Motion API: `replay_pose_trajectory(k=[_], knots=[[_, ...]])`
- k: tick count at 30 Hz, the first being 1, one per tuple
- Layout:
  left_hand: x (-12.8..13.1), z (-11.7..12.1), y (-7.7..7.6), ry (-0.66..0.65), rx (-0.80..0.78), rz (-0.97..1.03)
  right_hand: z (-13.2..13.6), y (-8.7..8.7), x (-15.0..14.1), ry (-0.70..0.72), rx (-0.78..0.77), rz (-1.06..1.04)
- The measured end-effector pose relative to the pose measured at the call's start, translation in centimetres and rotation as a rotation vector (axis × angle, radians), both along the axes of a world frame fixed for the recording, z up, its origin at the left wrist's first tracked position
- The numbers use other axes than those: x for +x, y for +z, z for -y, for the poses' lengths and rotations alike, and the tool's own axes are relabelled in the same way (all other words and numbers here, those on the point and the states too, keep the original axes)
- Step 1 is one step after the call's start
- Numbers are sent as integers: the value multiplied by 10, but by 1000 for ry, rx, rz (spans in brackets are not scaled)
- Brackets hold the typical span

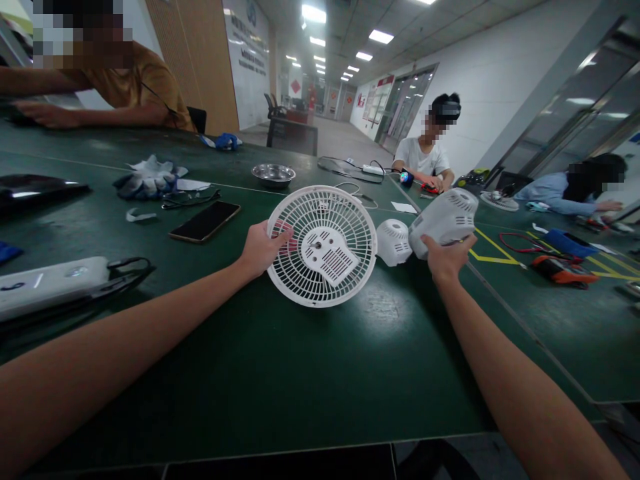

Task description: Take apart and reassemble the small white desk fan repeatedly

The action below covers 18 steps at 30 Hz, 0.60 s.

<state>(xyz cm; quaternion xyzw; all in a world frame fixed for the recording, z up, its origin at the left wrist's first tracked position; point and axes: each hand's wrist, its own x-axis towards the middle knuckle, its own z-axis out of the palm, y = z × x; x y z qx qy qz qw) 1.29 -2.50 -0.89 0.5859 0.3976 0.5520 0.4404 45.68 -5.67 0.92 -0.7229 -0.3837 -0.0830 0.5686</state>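
My left hand grips the left rim of a round white fan grille, thumb in front and fingers behind the slats. The grille is held up facing me, with a slotted plate at its centre. In my right hand is a white plastic fan housing with vent slots, raised to the right of the grille. Between the two, a smaller white vented cover sits close to the grille's right edge; I cannot tell whether they touch.
Left on the green table lie a phone, gloves and a white power strip. A metal bowl stands behind the grille. An orange multimeter lies at right. Several people sit around the table.
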Motion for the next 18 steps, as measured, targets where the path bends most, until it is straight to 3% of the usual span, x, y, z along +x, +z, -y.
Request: replay_pose_trajectory(k=[3,6,8,13,18], knots=[[0,1,1,-17,5,6,1,18,-16,-21,167,-1],[1,1,2,-25,-14,22,2,29,-37,61,284,48],[2,2,4,-9,-28,20,3,28,-52,97,237,92],[3,5,7,1,-29,16,1,12,-70,163,-44,133],[1,4,6,-11,-15,1,-5,13,-36,90,52,87]])
